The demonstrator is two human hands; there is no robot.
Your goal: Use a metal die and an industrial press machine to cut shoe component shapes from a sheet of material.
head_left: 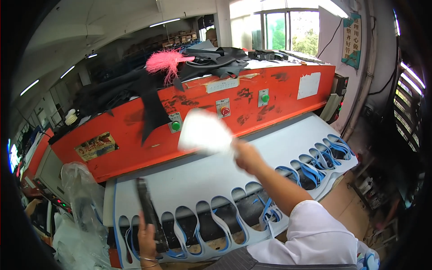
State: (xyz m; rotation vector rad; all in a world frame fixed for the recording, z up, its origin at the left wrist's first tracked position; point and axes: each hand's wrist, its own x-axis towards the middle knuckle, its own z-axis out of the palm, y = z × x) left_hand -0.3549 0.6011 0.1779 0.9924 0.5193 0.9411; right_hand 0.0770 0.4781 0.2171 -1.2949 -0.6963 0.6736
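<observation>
White piece (204, 132): flat, broad and rounded at far end, narrowing toward the wrist side; bright, plain surface, with outline softened by motion blur. Held raised over the sheet (216, 175), in front of the red machine (292, 101). Exact thickness and edge colour too blurred to tell.

Right hand (248, 156): clenched on the narrow end of the white piece, with forearm reaching in from lower right, below a white sleeve (315, 229).

Left hand (147, 238): wrapped about the near part of the black tool (145, 198), at left end of the sheet; bangle (150, 259) at wrist.

Black tool: long, narrow, dark, standing tilted, upper end leaning away to the left; blurred, kind not possible to tell.

Sheet: pale grey-white, blue along cut edges; solid toward the machine, cut through along the near side in a row of rounded, curving openings. Dark surface showing through the openings. Loose blue-and-white strips bunched at the right part.

Machine: long red front, scuffed with dark marks; two green buttons (176, 126) and one red button (225, 110) between. On top, black scraps (155, 112), partly hanging over the front, and a pink brush (164, 64). Clear plastic (81, 184) at left.
</observation>
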